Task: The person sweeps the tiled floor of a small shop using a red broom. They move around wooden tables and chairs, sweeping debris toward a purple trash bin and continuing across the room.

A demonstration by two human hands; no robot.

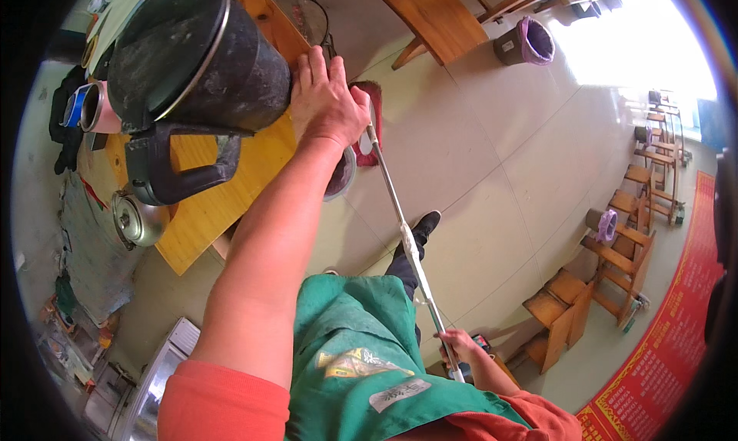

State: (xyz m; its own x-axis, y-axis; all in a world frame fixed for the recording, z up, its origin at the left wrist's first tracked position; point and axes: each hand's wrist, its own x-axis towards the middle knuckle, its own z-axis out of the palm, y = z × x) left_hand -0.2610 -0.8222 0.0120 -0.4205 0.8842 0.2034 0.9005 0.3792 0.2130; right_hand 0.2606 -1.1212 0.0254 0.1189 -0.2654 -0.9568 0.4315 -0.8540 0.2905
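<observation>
My right hand (459, 347) grips the lower part of a long metal mop pole (393, 190), wrapped partway along in white material. Beyond the pole's far end a red mop head (373, 112) lies on the tiled floor. My left hand (330, 98) is stretched out at the edge of a wooden table (199, 225), fingers extended, next to a large black jug (248, 72) with a lid and a handle. Its palm is hidden, so firm contact with the jug or the table cannot be made out. A bin or bucket (344, 176) shows partly behind my left forearm.
On the table stand a steel kettle (135, 219) and a pink container (104, 107). A wooden bench (429, 14) and a lined waste bin (522, 43) are ahead. Wooden stools (562, 302) line the right side, near a red printed banner (657, 337).
</observation>
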